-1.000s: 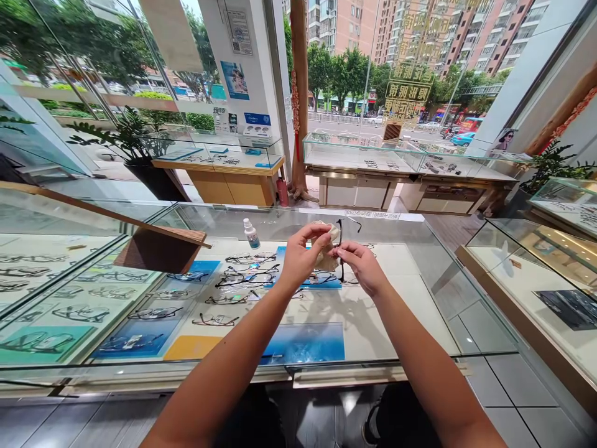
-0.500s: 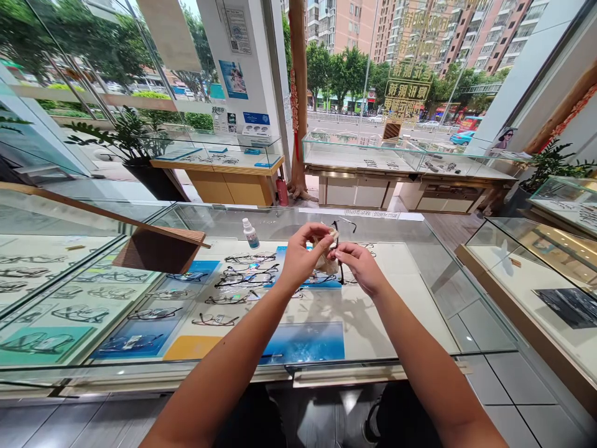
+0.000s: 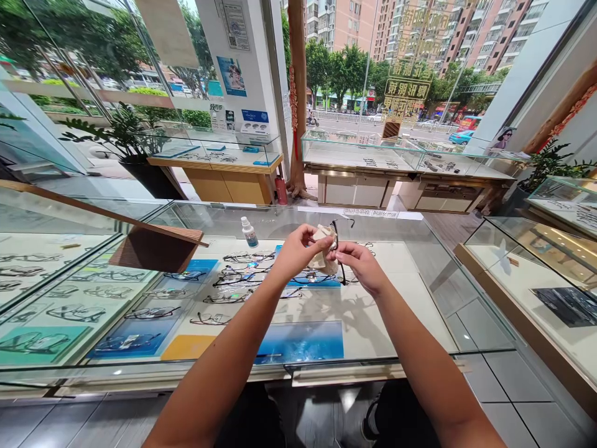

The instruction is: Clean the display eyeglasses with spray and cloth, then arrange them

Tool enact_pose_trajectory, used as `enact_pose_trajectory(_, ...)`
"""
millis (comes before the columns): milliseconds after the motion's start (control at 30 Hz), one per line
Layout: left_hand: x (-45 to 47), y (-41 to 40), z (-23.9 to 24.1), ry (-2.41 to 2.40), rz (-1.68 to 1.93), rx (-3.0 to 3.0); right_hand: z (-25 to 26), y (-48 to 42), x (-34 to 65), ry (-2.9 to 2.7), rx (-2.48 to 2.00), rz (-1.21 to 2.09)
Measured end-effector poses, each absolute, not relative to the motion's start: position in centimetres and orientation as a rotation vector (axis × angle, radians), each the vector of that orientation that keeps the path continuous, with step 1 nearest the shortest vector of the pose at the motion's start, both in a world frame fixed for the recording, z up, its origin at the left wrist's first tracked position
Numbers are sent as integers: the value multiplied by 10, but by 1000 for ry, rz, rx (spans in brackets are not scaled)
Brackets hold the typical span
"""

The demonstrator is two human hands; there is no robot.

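Note:
Above the glass display case, my left hand is closed on a crumpled beige cloth, its thumb pressing the cloth toward the lens side of a pair of glasses. The dark frame is held edge-on, one temple pointing away from me and the other hanging down. My right hand pinches the glasses near the middle of the frame. The lenses are mostly hidden by cloth and fingers. Beyond my left hand, a small white bottle stands upright on the case.
Several eyeglasses lie in rows inside the case below. A brown wooden stand juts in at the left. Another display case is at the right; cabinets and a fire extinguisher stand by the windows.
My left fingers have shifted slightly lower on the cloth, so more of it shows above the thumb. The right hand keeps its pinch on the glasses. The view has moved slightly.

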State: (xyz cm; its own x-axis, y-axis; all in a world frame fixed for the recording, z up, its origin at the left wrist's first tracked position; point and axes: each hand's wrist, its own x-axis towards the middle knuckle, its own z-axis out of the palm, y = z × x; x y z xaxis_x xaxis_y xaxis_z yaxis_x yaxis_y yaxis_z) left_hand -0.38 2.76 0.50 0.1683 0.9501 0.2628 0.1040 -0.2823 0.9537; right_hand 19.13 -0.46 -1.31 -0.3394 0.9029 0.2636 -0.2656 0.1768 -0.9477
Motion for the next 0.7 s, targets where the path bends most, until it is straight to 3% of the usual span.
enact_pose_trajectory(233, -4, 23, 9, 821, 999, 1529, -12, -5, 191, -1405, -699, 1406)
enact_pose_trajectory(700, 10, 20, 8, 428, 1070, 1157, -16, -4, 188, -1358, -703, 1443)
